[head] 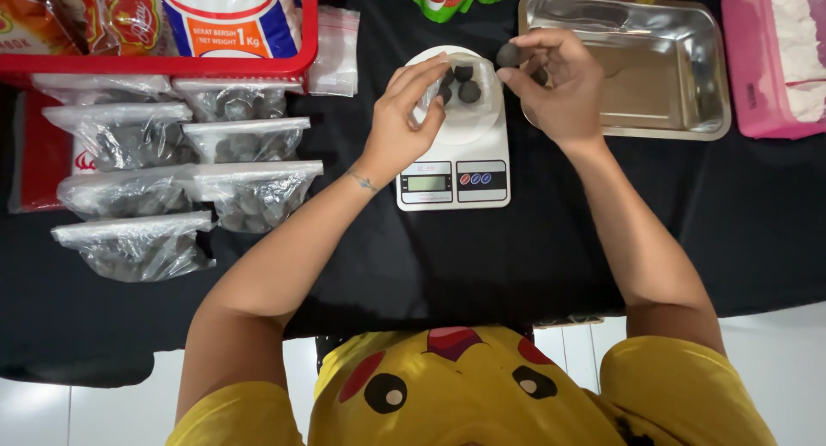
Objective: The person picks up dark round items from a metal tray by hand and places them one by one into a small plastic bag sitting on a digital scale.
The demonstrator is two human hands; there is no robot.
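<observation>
A white kitchen scale (454,166) stands on the black cloth. On it sits a clear plastic bag (482,93) with several dark round balls (469,91) inside. My left hand (404,119) grips the bag's left edge and holds its mouth apart. My right hand (559,85) hovers at the bag's right side. It pinches one dark ball (508,55) between thumb and fingertip, and at least one more dark ball shows in its palm.
A steel tray (680,59) lies right of the scale, a pink tub (774,59) with white powder beyond it. Several filled, sealed bags of dark balls (249,192) lie at the left. A red basket (172,63) with packets stands at the top left.
</observation>
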